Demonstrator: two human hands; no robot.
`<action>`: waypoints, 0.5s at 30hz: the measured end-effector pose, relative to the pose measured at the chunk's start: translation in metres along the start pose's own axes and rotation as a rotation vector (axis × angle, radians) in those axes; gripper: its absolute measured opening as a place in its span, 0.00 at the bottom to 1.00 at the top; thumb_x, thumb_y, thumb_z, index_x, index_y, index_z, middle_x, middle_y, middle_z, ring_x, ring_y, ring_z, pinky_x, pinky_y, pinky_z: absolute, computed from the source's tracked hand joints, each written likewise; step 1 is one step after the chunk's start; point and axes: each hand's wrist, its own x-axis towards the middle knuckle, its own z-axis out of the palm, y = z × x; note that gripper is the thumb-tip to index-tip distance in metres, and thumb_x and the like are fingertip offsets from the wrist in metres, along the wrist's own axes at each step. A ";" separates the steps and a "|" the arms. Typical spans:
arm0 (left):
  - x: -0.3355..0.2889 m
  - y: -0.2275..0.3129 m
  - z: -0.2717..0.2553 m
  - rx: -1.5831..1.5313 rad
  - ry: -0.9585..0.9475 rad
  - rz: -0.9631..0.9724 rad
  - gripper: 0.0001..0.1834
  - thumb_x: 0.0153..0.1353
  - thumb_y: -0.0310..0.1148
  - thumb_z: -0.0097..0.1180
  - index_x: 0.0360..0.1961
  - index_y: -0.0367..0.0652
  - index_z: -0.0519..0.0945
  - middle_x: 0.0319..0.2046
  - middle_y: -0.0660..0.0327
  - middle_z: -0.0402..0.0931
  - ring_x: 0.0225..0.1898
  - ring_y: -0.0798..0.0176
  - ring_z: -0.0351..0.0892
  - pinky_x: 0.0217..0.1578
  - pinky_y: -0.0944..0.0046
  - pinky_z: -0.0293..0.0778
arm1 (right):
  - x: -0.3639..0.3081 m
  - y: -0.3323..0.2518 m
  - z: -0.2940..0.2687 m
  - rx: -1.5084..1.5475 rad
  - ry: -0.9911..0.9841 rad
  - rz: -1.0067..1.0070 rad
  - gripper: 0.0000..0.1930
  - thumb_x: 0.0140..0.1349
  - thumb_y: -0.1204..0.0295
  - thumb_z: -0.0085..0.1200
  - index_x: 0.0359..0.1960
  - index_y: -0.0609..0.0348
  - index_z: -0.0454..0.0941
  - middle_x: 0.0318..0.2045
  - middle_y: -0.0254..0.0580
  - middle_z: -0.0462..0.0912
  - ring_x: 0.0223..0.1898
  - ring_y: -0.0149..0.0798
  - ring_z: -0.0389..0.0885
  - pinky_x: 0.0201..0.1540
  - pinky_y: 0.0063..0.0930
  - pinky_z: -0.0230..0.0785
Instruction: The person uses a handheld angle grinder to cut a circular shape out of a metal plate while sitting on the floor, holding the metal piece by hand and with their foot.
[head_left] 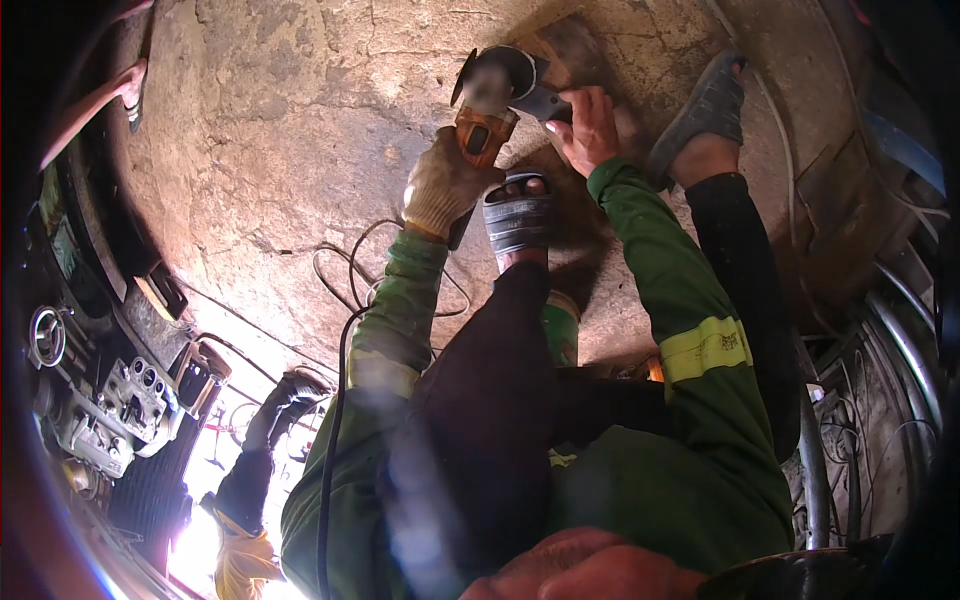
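My left hand (pixel 440 187), in a pale knit work glove, is closed round the body of an angle grinder (pixel 482 133) with an orange-brown housing. The grinder's dark disc (pixel 463 78) shows edge-on at its far left. Beside the grinder's head lies a dark, rounded metal piece (pixel 520 68); exactly where the two meet is blurred. My bare right hand (pixel 592 128) has its fingers curled on a flat, dark metal part (pixel 542 103) that adjoins the rounded piece. My sandalled left foot (pixel 518 215) rests just below the grinder, between my hands.
A black cable (pixel 345 345) loops across the rough concrete floor (pixel 290 130) and past my left arm. My other sandalled foot (pixel 705 110) is at the right. Machinery with a handwheel (pixel 48 336) lines the left, metal pipes (pixel 905 345) the right. Another person (pixel 245 490) is at the lower left.
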 end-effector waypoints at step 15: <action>0.004 0.004 -0.005 -0.004 0.004 0.006 0.44 0.38 0.50 0.79 0.52 0.34 0.74 0.43 0.38 0.82 0.48 0.36 0.82 0.47 0.45 0.78 | 0.000 -0.001 -0.001 -0.021 -0.022 0.005 0.29 0.49 0.72 0.73 0.52 0.57 0.70 0.48 0.51 0.70 0.50 0.57 0.71 0.55 0.49 0.66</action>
